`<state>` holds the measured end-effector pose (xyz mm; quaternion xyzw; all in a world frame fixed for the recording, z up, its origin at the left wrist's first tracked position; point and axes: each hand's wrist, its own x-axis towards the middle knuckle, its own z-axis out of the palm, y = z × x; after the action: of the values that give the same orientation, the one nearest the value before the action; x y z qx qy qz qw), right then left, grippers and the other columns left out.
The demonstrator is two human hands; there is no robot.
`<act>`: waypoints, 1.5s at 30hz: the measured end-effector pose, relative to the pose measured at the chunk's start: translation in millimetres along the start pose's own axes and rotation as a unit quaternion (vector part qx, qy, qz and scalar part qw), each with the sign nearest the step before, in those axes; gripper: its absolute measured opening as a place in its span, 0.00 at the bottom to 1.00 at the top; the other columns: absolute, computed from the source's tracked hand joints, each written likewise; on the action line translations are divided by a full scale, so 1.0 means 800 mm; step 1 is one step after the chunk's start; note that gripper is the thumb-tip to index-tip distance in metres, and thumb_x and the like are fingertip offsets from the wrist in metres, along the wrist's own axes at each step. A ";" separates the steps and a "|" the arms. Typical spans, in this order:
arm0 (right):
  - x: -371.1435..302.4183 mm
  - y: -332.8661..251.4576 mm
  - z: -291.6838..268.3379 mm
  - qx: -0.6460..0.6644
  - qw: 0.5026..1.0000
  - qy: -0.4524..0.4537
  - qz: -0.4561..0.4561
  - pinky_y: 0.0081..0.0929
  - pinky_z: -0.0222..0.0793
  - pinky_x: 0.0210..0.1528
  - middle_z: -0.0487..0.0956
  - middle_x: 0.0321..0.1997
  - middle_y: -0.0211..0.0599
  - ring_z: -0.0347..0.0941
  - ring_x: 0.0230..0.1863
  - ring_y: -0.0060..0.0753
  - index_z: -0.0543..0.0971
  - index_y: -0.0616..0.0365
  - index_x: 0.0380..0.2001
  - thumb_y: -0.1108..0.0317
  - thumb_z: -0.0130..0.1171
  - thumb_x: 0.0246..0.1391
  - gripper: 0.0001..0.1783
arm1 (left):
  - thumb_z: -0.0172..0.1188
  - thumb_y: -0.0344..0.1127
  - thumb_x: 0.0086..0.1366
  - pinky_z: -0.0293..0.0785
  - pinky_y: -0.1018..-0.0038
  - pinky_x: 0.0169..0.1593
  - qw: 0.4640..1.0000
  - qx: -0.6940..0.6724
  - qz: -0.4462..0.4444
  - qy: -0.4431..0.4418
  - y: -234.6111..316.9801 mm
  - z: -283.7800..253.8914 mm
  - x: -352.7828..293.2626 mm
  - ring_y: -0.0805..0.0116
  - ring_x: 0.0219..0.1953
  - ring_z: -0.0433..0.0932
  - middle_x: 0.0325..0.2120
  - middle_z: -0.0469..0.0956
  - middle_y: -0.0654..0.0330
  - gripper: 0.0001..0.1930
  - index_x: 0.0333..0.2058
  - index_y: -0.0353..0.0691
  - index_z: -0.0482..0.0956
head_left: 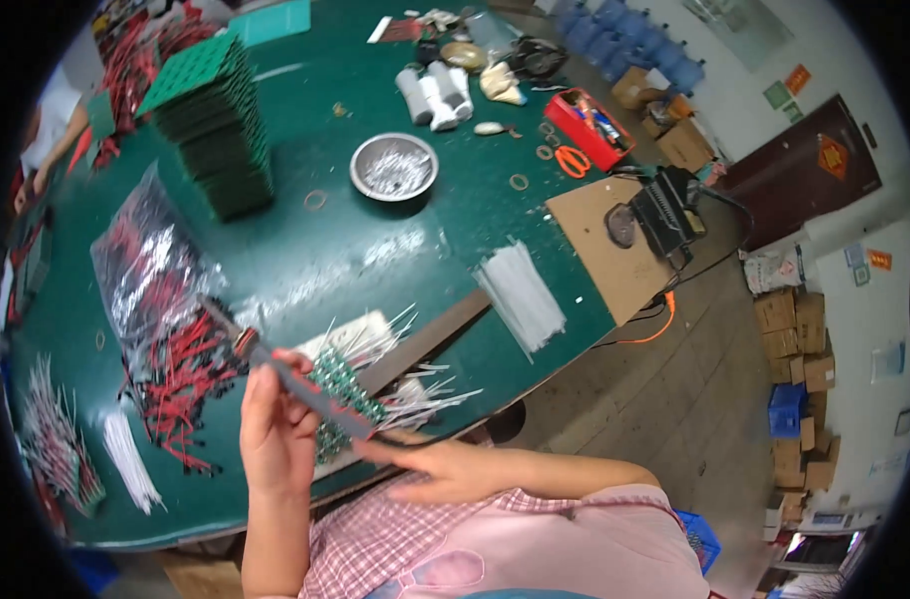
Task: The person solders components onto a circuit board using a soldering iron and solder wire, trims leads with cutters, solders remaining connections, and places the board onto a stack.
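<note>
A grey and red soldering iron (pixel 313 391) slants over the near edge of the table, its tip up and to the left. My left hand (pixel 280 424) is closed round its handle, thumb and fingers pinching it. My right hand (pixel 440 471) lies at the handle's lower end, by the black cord; its fingers are blurred and partly hidden. Just beyond my hands, small green circuit boards (pixel 337 384) with white wires lie on a white board (pixel 367 329). A brown strip (pixel 425 342) crosses over them. Red and black wires (pixel 180 384) lie left of the iron's tip.
Around stand a metal bowl (pixel 395 168) of small silvery pieces, a tall stack of green trays (pixel 215 130), a plastic bag (pixel 155 265) and white strips (pixel 523 299). A black soldering station (pixel 669 215) sits on cardboard at right. A co-worker's arm (pixel 60 155) shows far left.
</note>
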<state>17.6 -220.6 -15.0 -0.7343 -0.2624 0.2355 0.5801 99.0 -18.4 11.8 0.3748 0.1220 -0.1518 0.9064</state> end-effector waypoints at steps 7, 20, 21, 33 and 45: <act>-0.089 -0.013 -0.212 0.159 0.968 0.174 0.091 0.28 0.73 0.50 0.81 0.40 0.36 0.77 0.44 0.28 0.75 0.62 0.47 0.72 0.57 0.59 0.13 | 0.39 0.47 0.74 0.63 0.80 0.18 0.998 -0.035 -0.050 -0.017 0.009 -0.011 -0.006 0.77 0.18 0.62 0.19 0.68 0.64 0.16 0.41 0.41 0.69; -0.095 0.147 -0.654 -0.398 0.606 0.555 0.409 0.41 0.70 0.51 0.81 0.46 0.45 0.77 0.49 0.47 0.81 0.56 0.42 0.53 0.55 0.55 0.20 | 0.38 0.47 0.74 0.62 0.78 0.14 0.992 -0.052 0.071 0.087 0.020 0.000 -0.025 0.75 0.14 0.62 0.17 0.67 0.62 0.17 0.39 0.38 0.67; -0.085 0.148 -0.654 -0.386 0.589 0.538 0.464 0.42 0.69 0.53 0.80 0.49 0.44 0.75 0.52 0.47 0.82 0.54 0.43 0.51 0.55 0.55 0.21 | 0.38 0.47 0.74 0.62 0.78 0.14 0.992 -0.049 0.068 0.097 0.020 0.003 -0.026 0.75 0.14 0.62 0.17 0.67 0.62 0.17 0.39 0.38 0.67; -0.105 0.102 -0.610 -0.136 0.647 0.750 -0.001 0.27 0.69 0.41 0.78 0.31 0.33 0.73 0.34 0.27 0.77 0.65 0.32 0.55 0.58 0.59 0.20 | 0.39 0.47 0.74 0.56 0.79 0.14 0.996 -0.011 0.029 0.084 0.015 0.015 -0.016 0.77 0.14 0.60 0.15 0.66 0.63 0.17 0.38 0.38 0.69; -0.045 0.009 -0.258 0.484 0.855 0.102 -0.158 0.57 0.55 0.66 0.73 0.49 0.46 0.60 0.65 0.51 0.71 0.56 0.22 0.58 0.49 0.60 0.16 | 0.48 0.45 0.68 0.60 0.81 0.25 0.985 0.164 -0.012 -0.055 0.009 0.046 -0.022 0.75 0.19 0.66 0.16 0.70 0.61 0.17 0.37 0.35 0.73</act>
<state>125.6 -395.7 24.3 -0.3290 -0.1675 0.1618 0.9152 88.9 -37.0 47.7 0.5082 0.0500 -0.2014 0.8358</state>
